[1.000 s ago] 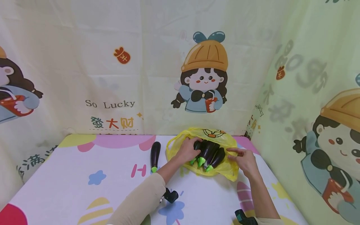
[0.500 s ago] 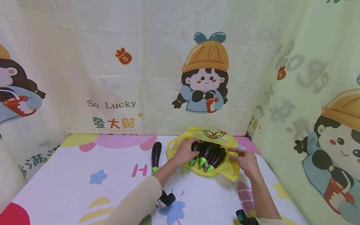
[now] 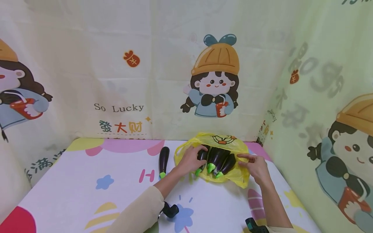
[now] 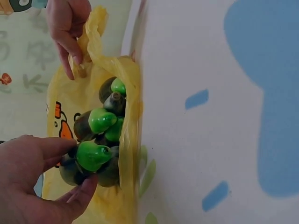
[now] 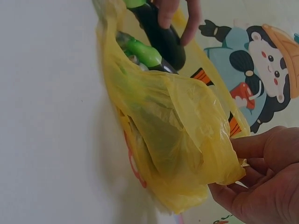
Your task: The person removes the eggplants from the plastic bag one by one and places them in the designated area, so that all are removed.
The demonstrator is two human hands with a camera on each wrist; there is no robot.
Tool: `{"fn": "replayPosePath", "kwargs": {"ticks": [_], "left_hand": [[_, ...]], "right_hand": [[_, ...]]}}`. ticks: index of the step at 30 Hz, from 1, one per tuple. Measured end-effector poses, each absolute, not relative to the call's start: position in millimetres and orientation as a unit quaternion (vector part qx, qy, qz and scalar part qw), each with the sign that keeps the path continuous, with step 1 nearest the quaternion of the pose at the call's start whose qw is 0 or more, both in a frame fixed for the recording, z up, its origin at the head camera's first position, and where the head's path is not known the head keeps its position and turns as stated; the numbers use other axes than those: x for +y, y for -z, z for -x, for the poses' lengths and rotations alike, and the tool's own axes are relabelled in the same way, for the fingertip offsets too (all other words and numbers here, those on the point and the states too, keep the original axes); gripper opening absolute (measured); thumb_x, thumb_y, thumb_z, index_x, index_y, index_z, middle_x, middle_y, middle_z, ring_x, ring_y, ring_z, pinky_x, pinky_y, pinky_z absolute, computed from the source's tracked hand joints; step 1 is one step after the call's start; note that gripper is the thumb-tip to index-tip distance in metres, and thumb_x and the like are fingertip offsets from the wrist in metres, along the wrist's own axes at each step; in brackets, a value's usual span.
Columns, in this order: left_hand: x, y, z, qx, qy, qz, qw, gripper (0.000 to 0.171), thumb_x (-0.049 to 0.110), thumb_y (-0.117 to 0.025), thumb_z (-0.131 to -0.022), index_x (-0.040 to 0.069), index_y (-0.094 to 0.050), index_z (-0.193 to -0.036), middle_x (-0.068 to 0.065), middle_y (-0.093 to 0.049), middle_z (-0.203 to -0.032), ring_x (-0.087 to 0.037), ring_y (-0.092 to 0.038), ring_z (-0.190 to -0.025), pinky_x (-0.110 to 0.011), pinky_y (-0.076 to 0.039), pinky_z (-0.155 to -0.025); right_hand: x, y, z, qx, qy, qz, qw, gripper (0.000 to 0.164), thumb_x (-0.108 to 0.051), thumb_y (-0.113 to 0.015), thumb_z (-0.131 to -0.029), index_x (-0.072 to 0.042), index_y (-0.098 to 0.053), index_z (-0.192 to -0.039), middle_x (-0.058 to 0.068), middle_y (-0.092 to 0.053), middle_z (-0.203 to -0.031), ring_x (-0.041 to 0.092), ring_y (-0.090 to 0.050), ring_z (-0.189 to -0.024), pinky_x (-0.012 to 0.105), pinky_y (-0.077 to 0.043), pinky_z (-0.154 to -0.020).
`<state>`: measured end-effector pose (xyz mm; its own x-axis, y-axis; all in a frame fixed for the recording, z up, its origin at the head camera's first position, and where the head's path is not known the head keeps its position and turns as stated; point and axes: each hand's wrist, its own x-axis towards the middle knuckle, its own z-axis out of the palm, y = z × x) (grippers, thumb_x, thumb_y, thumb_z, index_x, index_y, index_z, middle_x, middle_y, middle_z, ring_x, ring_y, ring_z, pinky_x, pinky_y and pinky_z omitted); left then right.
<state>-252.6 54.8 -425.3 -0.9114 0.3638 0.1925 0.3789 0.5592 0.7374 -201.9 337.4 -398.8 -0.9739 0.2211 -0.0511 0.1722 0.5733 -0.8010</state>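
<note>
A yellow plastic bag [image 3: 237,182] lies with its mouth spread toward me, and several dark purple eggplants [image 3: 217,158] with green caps are inside. At the left side of the mouth my left hand [image 3: 190,160] grips one eggplant [image 3: 201,156] between thumb and fingers; its green cap [image 4: 93,156] points outward in the left wrist view. My right hand [image 3: 257,168] pinches the bag's right edge, and the gathered film shows between its thumb and fingers [image 5: 250,147] in the right wrist view. Bag film hides parts of the other eggplants.
A single eggplant [image 3: 164,161] lies outside the bag, to the left of it, near my left forearm. The table [image 3: 125,171] has a printed white cover. Printed curtains [image 3: 166,81] stand behind and to the right.
My left hand has drawn its eggplant slightly left and toward me, apart from the others in the bag. The right hand stays at the bag's edge. The head view has shifted slightly.
</note>
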Motion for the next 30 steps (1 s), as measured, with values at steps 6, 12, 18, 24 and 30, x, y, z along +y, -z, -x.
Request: {"fn": "replayPosePath", "kwargs": {"ticks": [6,12,18,24,30], "left_hand": [[49.7,423.8,243.7,-0.880,0.424,0.214,0.004,0.045,0.020,-0.079,-0.092,0.022,-0.066,-0.135,-0.013,-0.060,-0.119,-0.025,-0.052,-0.103,-0.038,-0.047,-0.080],[43.3,422.6,235.2,-0.875,0.430,0.221,0.010,0.044,0.019,-0.079,-0.091,0.022,-0.067,-0.133,-0.012,-0.060,-0.116,-0.024,-0.052,-0.100,-0.037,-0.047,-0.078],[37.0,417.2,224.8,-0.874,0.430,0.228,0.012,0.042,0.020,-0.078,-0.092,0.023,-0.067,-0.132,-0.012,-0.061,-0.118,-0.023,-0.052,-0.102,-0.038,-0.047,-0.080],[28.7,411.6,212.7,-0.873,0.429,0.230,0.008,0.041,0.022,-0.078,-0.092,0.024,-0.067,-0.132,-0.012,-0.061,-0.121,-0.025,-0.054,-0.100,-0.037,-0.049,-0.079],[21.2,409.6,203.3,-0.875,0.428,0.226,0.000,0.042,0.022,-0.079,-0.092,0.027,-0.067,-0.132,-0.010,-0.059,-0.117,-0.023,-0.053,-0.095,-0.033,-0.049,-0.073]], "right_hand": [[337.0,398.7,201.8,-0.887,-0.449,0.101,0.035,0.035,-0.016,-0.078,-0.093,-0.006,-0.075,-0.126,0.026,-0.062,-0.137,0.031,-0.046,-0.117,0.026,-0.044,-0.074],[336.5,399.7,201.5,-0.888,-0.447,0.102,0.037,0.037,-0.015,-0.079,-0.092,-0.005,-0.074,-0.127,0.012,-0.065,-0.103,0.029,-0.044,-0.109,0.029,-0.042,-0.071],[336.8,401.9,201.9,-0.890,-0.442,0.104,0.037,0.036,-0.014,-0.078,-0.092,-0.006,-0.075,-0.127,0.007,-0.062,-0.098,0.028,-0.044,-0.108,0.030,-0.042,-0.071],[336.4,399.8,201.8,-0.890,-0.443,0.105,0.031,0.036,-0.015,-0.077,-0.092,-0.007,-0.074,-0.127,0.012,-0.064,-0.107,0.029,-0.044,-0.109,0.031,-0.041,-0.070],[337.1,399.0,201.5,-0.888,-0.448,0.104,0.028,0.037,-0.017,-0.077,-0.092,-0.007,-0.074,-0.128,0.017,-0.064,-0.120,0.031,-0.044,-0.112,0.031,-0.041,-0.073]]}}
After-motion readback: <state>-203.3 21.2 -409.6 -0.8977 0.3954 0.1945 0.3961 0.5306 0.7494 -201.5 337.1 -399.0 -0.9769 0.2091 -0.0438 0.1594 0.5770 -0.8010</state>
